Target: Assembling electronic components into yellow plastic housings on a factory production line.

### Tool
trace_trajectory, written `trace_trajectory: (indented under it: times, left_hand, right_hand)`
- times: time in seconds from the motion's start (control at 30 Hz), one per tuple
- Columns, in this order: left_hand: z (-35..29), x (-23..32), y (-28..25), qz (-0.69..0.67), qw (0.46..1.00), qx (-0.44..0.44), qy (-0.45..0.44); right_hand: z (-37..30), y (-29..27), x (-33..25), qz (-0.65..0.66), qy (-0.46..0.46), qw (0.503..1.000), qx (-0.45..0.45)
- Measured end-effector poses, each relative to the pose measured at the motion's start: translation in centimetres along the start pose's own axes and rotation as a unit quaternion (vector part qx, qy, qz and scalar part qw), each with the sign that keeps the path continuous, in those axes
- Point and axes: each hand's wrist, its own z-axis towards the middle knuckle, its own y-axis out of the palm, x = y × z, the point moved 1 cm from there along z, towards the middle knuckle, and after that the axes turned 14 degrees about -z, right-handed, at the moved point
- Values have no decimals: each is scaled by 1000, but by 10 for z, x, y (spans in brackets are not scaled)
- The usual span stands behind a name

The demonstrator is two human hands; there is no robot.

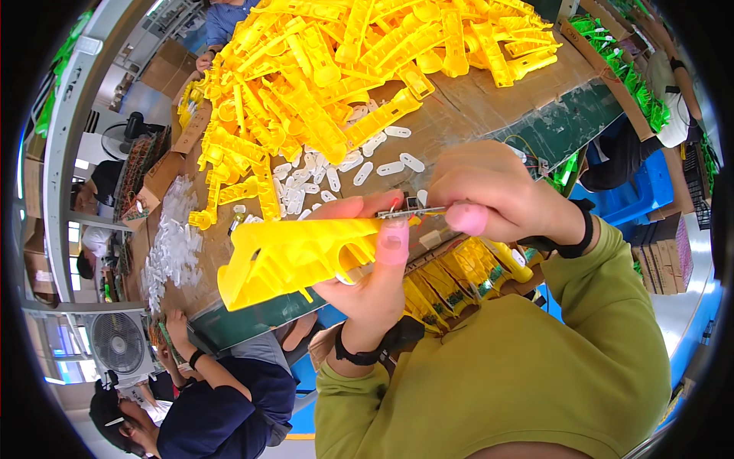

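- At far left, a grey floor fan stood in the room behind a metal frame.
- Right of it, a heap of small translucent pieces lay on the desk, whose brown, scuffed top met a green surface.
- A co-worker in a dark top sat at the near side.
- A yellow casing was held above the desk's near edge by the left hand, fingers closed around it, the pink-covered thumb raised against a small circuit board.
- Beyond, a large pile of yellow casings covered the desk, with white oval tabs scattered before it.
- The right hand was curled, thumb and forefinger pinched at the circuit board's right end.
- At right, a carton bearing a small dark printed mark held green parts; a blue plastic stool stood below.
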Motion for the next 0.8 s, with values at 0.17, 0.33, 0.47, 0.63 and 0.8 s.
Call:
trace_trajectory:
  times: [0.17,0.33,0.47,0.63,0.8]
  left_hand:
    - [-8,-1,5,28,998,37,46]
    - [12,17,-8,-92,976,-111,-163]
    - [24,31,-15,-59,927,-173,-328]
    - [21,22,-18,-113,917,-235,-303]
    - [18,17,-8,-144,945,-204,-210]
  right_hand:
    - [-2,6,-5,-90,-6,994,63]
    - [-1,-12,-9,-83,-33,996,31]
    - [2,-23,-17,-104,-75,991,-46]
    - [4,-20,-27,-44,-72,996,-28]
    - [-3,-11,-31,25,49,997,46]
